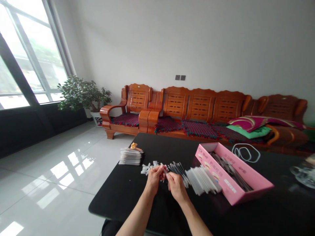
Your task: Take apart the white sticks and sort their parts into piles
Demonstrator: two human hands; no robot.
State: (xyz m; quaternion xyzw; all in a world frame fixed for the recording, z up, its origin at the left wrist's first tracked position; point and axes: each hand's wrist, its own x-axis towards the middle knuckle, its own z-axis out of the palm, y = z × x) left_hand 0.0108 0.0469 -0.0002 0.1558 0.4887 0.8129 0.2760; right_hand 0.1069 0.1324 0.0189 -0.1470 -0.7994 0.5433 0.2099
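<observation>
Both my hands meet over the black table [137,193]. My left hand [154,178] is pinched on a small clear piece. My right hand [175,185] is closed on a thin clear tube that points toward the left hand. Loose small clear caps [147,167] lie just beyond my left fingers. A fan of thin dark refills [177,167] and a heap of clear tubes [203,180] lie to the right of my hands. A neat stack of finished white pieces [130,156] sits at the far left of the table.
A long pink box [231,188] with dark refills inside lies at the right. White cable loops [246,152] and a glass dish [304,173] sit further right. Behind the table stand wooden sofas [197,109] and a potted plant [82,95] by the window.
</observation>
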